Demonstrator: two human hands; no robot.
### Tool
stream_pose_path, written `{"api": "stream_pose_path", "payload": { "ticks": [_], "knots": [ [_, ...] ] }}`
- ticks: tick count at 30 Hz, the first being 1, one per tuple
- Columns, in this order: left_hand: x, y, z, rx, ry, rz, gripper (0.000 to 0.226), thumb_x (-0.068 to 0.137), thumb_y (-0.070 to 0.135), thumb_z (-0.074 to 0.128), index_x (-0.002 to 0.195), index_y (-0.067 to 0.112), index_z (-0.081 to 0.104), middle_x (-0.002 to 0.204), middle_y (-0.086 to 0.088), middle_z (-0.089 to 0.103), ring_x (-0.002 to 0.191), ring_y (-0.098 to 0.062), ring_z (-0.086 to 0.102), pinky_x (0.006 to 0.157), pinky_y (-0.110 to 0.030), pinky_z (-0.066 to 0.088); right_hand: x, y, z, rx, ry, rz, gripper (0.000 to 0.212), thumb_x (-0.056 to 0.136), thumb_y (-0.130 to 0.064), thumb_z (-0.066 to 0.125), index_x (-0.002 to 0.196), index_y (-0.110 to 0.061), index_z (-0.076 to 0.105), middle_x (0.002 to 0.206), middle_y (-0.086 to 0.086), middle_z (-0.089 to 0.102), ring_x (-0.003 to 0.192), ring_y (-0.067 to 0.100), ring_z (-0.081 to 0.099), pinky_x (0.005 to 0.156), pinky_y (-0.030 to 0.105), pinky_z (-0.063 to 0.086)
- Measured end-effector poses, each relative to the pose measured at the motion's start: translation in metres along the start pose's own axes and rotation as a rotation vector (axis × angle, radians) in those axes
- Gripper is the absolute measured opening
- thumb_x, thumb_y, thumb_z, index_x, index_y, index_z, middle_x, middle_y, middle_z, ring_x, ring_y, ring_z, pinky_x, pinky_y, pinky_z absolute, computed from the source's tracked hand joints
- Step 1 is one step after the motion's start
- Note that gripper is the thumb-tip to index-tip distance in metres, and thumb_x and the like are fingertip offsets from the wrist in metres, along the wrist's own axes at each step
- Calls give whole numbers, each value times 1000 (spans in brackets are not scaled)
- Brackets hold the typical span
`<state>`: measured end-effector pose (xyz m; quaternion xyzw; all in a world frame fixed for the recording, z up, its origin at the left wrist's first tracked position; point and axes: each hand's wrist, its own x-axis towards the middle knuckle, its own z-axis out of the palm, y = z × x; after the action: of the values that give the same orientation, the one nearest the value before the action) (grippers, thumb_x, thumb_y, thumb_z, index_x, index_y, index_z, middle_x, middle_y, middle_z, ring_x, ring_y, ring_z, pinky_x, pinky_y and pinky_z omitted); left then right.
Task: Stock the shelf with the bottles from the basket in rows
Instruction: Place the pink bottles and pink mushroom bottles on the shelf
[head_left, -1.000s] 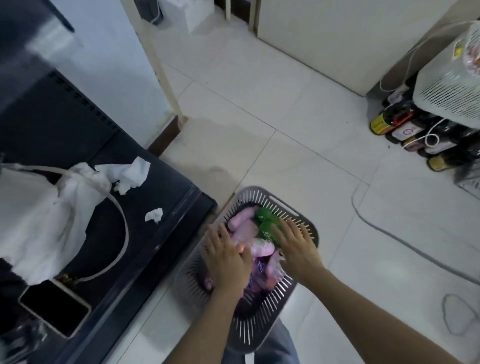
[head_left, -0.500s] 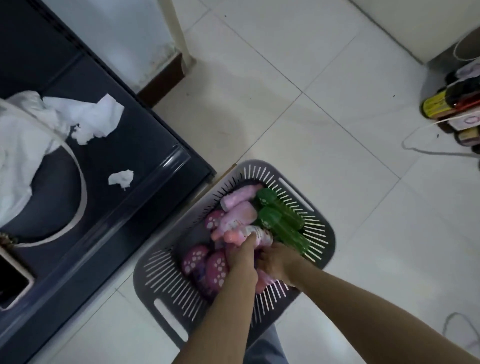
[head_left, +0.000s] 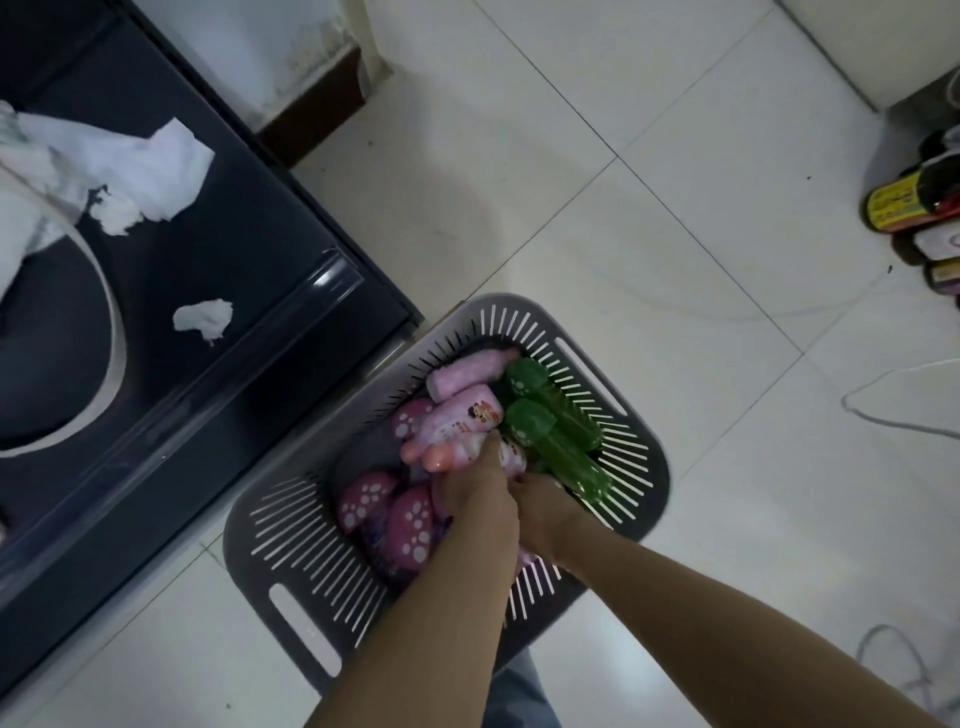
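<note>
Several pale pink plastic bottles (head_left: 464, 415) lie on their sides in the grey slotted plastic basket (head_left: 291, 561) beside the dark shelf (head_left: 156, 364), their long axes slanting up to the right. The left hand (head_left: 470, 501) curls round one labelled pink bottle (head_left: 460, 454). The right hand (head_left: 545, 512) dips in just beside it with its fingers hidden, so I cannot tell its grip; two green translucent bottles (head_left: 563, 454) slant down to the right.

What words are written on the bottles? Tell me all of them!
No words can be read.
Pink bottle in the basket: cartoon picture and red print, too blurred.
Dark bottle at the right edge: dark print on a yellow label, too blurred.
White-label bottle beside it: purple mark, too small.
</note>
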<state>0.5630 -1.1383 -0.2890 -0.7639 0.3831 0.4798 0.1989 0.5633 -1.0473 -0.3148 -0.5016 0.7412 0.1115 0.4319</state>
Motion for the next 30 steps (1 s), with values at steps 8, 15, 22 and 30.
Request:
{"api": "stream_pose_path", "payload": {
  "ticks": [8, 15, 22, 30],
  "knots": [
    [-9, -12, -71, 145, 4, 602, 60, 61, 33, 85, 103, 9, 48, 98, -3, 61, 93, -23, 61, 81, -30, 49, -35, -7, -47, 376, -216, -56, 41, 85, -45, 47, 94, -9, 62, 102, 13, 67, 101, 29, 57, 93, 40, 44],
    [-63, -1, -168, 18, -137, 715, 61, 55, 16, 89, 104, 18, 54, 102, 1, 63, 97, -20, 58, 82, -25, 45, -98, -11, -85, 929, 195, 126, 60, 63, -31, 82, 117, -30, 55, 114, -11, 62, 103, 7, 56, 92, 24, 45],
    [-171, 15, -266, -379, -339, 887, 67, 43, 42, 78, 104, 21, 61, 100, -5, 68, 97, -25, 64, 84, -41, 50, -178, -64, -213, 1364, 440, -5, 50, 67, -7, 80, 105, -29, 57, 98, -3, 69, 91, 11, 66, 73, 19, 52],
    [-283, 18, -380, -783, -491, 1089, 80, 38, 32, 83, 103, -2, 51, 70, -5, 65, 64, -19, 64, 53, -26, 51, -253, -168, -338, 1427, 489, -393, 69, 56, -29, 78, 120, -21, 53, 107, 3, 70, 102, 18, 65, 82, 32, 53]
  ]
}}
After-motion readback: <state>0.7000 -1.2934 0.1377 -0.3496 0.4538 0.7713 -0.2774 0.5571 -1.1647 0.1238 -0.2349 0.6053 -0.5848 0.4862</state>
